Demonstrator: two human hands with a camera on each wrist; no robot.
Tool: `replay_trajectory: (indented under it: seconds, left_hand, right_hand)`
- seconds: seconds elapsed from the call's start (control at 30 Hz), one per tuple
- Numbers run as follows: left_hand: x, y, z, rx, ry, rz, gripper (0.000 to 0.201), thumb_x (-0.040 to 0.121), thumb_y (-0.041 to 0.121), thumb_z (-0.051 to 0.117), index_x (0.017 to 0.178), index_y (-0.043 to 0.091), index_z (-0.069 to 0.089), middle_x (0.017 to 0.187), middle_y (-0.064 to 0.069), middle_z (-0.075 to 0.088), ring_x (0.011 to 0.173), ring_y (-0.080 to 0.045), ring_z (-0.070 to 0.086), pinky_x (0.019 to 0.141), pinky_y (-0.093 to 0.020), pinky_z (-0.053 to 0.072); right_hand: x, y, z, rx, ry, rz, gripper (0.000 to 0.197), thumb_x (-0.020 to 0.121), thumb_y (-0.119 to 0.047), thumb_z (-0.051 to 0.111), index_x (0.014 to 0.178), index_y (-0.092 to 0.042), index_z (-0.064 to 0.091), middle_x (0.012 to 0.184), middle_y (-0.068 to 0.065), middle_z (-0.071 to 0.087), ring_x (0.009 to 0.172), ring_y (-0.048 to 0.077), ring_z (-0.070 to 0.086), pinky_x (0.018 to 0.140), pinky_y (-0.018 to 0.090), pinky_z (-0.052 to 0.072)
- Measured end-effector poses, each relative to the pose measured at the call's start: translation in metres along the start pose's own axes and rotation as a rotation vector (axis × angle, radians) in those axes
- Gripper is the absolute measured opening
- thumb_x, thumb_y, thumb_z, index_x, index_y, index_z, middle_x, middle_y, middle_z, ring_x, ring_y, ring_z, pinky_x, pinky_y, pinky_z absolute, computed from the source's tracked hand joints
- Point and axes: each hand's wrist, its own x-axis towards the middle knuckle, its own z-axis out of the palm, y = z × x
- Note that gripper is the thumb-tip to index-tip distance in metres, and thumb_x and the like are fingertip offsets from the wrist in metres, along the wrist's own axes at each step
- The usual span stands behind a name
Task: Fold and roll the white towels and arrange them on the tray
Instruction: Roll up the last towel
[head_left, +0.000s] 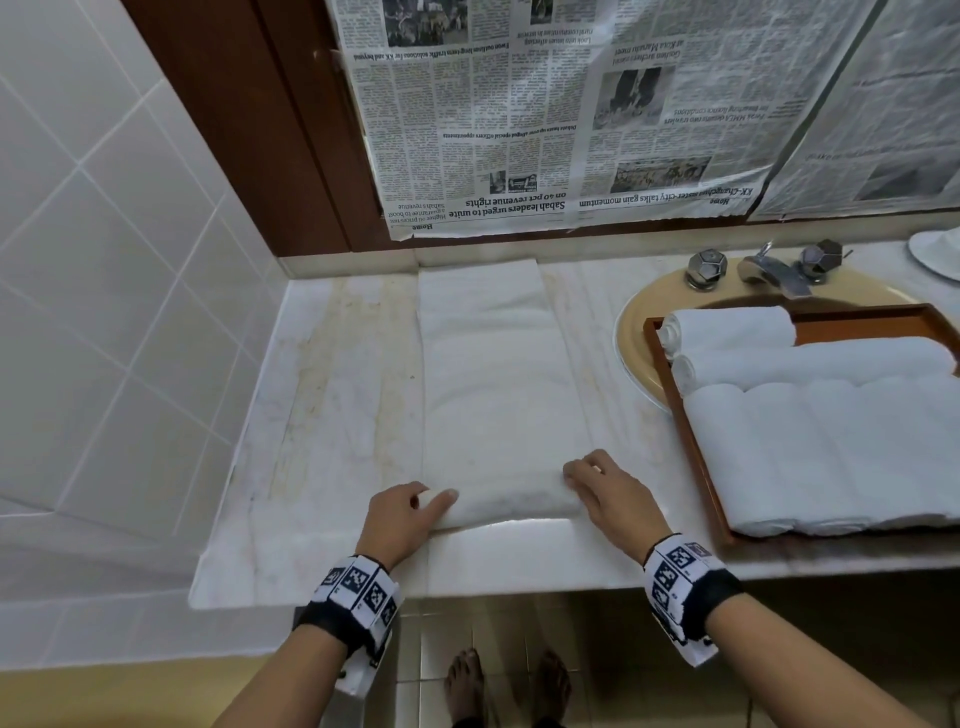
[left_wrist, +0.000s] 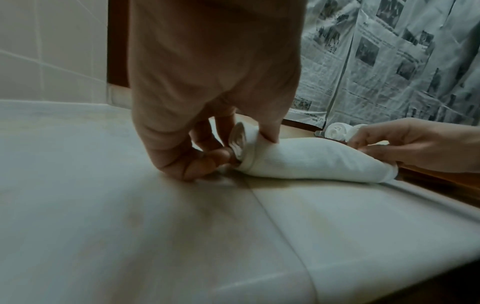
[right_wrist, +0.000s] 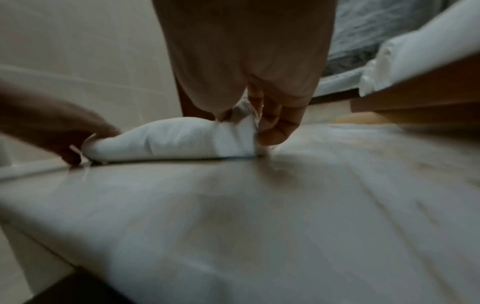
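Fingers (left_wrist: 270, 131) of the left hand (head_left: 400, 522) curling round the left end of the started roll, thumb pressing on top, lower digits tucking under the end; right hand (head_left: 610, 496) pinching the right end likewise. Gripping the towel (head_left: 498, 395) at both ends, then, on the near part of the countertop (head_left: 322, 415).

Lying with its roll axis running left to right, straight across between the two hands, each hand equally close to its own end. Stretching flat and unrolled away from the fingers toward the far wall, long axis near to far. Judging from that: rolling forward, away from the body, along this strip, keeping both ends level so as not to be coning.

Sitting just right of the towel, over the sink basin (head_left: 631, 332), the wooden tray (head_left: 701, 457): holding two rolled towels (head_left: 727, 330) at its far end, lying left to right, and a row of fatter rolls (head_left: 831, 457) side by side at its near end. Showing bare wood only in the far right corner.
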Motion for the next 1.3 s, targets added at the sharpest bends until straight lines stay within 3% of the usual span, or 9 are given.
replay_trajectory:
  seconds: [0.1,0.23,0.4,0.53,0.63,0.77,0.97,1.13,1.3]
  left_hand:
    - [0.003,0.001,-0.002,0.082,0.031,-0.039,0.056,0.085,0.067,0.060,0.069,0.014,0.052,0.076,-0.002,0.054,0.071,-0.019,0.053,0.064,-0.030,0.038]
    - [-0.005,0.007,0.010,0.159,0.244,0.192,0.025,0.095,0.044,0.059,0.100,0.019,0.058,0.101,0.003,0.047,0.088,-0.023,0.057,0.070,-0.032,0.044]
    - [-0.018,0.011,0.033,0.421,0.180,0.371,0.049,0.084,0.057,0.063,0.121,0.025,0.057,0.124,0.006,0.055,0.110,-0.025,0.050,0.074,-0.039,0.053]
    - [-0.006,0.000,0.019,0.331,0.117,0.354,0.040,0.084,0.039,0.072,0.120,0.025,0.063,0.121,0.006,0.061,0.113,-0.025,0.054,0.082,-0.038,0.046]
    - [-0.003,-0.002,-0.001,0.212,-0.038,0.348,0.041,0.090,0.045,0.066,0.127,0.027,0.063,0.122,0.008,0.062,0.112,-0.015,0.051,0.092,-0.028,0.038]
    - [-0.004,-0.009,-0.013,0.042,-0.148,0.246,0.040,0.095,0.043,0.062,0.131,0.027,0.063,0.127,0.010,0.064,0.117,-0.008,0.056,0.095,-0.019,0.038]
    - [-0.012,-0.005,-0.002,-0.089,0.048,0.163,0.019,0.097,0.043,0.058,0.113,0.033,0.060,0.098,0.009,0.064,0.093,-0.012,0.060,0.074,-0.019,0.041]
    - [-0.007,0.000,0.005,-0.065,0.155,0.103,0.012,0.097,0.034,0.059,0.107,0.031,0.065,0.113,0.000,0.053,0.106,-0.018,0.053,0.092,-0.032,0.041]
    - [-0.013,0.002,0.016,0.210,0.264,0.284,0.022,0.091,0.012,0.067,0.109,0.023,0.070,0.117,0.002,0.056,0.104,-0.022,0.049,0.072,-0.036,0.054]
  right_hand:
    - [-0.001,0.000,-0.005,-0.133,0.038,-0.098,0.027,0.094,-0.044,0.053,0.105,-0.024,0.066,0.107,-0.004,0.056,0.092,0.017,0.053,0.063,0.031,0.051]
    - [0.002,0.001,-0.012,-0.309,-0.094,-0.212,0.044,0.073,-0.043,0.071,0.108,-0.019,0.065,0.110,-0.001,0.057,0.098,0.022,0.058,0.066,0.032,0.051]
    - [0.016,-0.004,-0.009,-0.124,-0.192,-0.055,0.033,0.090,-0.028,0.056,0.119,-0.013,0.060,0.119,-0.002,0.052,0.111,0.018,0.047,0.084,0.030,0.047]
    - [0.019,0.001,-0.013,0.017,-0.297,-0.014,0.031,0.088,-0.032,0.058,0.105,-0.008,0.066,0.108,-0.001,0.046,0.098,0.017,0.047,0.082,0.025,0.038]
    - [0.013,0.007,-0.019,0.113,-0.355,0.022,0.049,0.084,-0.049,0.052,0.114,-0.014,0.068,0.108,-0.003,0.053,0.099,0.016,0.053,0.086,0.027,0.039]
    - [0.001,0.010,-0.016,0.273,-0.252,0.098,0.032,0.095,-0.036,0.059,0.126,-0.031,0.057,0.119,-0.007,0.059,0.111,0.011,0.053,0.094,0.026,0.039]
    - [-0.005,0.007,-0.008,0.203,-0.092,0.028,0.024,0.098,-0.055,0.038,0.110,-0.036,0.047,0.100,-0.006,0.054,0.080,0.013,0.056,0.073,0.032,0.047]
    - [0.000,0.006,-0.005,-0.158,0.019,-0.077,0.044,0.097,-0.062,0.020,0.106,-0.034,0.053,0.109,-0.010,0.050,0.068,0.015,0.055,0.050,0.029,0.044]
    - [0.007,0.014,-0.020,-0.143,-0.206,-0.118,0.055,0.089,-0.068,0.049,0.131,-0.032,0.054,0.127,-0.012,0.045,0.110,0.008,0.049,0.076,0.029,0.050]
